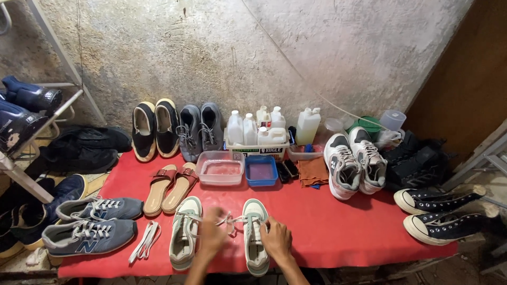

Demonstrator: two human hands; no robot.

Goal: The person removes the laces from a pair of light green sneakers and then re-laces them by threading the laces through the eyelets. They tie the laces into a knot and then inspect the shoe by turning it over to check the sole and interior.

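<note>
Now both hands work the white lace (pixel 228 219); left hand (pixel 211 235) blurred, grip pinching it. Right hand (pixel 275 240) rests on the right sneaker (pixel 255 235), grip unclear; red worktop (pixel 343 227) beneath.

White-and-mint sneakers (pixel 256 237), red mat (pixel 327 227)

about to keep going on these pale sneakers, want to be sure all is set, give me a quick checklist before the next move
1. Left hand on the lace between the pale sneakers: ok, though blurred.
2. Right hand resting on the right sneaker: ok.
3. Left sneaker flat on the red mat: ok.
4. Loose white laces lying apart, left of the pair: ok.
5. Clear tub and blue tub holding liquid: cannot tell.
6. Lace fully out of the eyelets: cannot tell.
</note>
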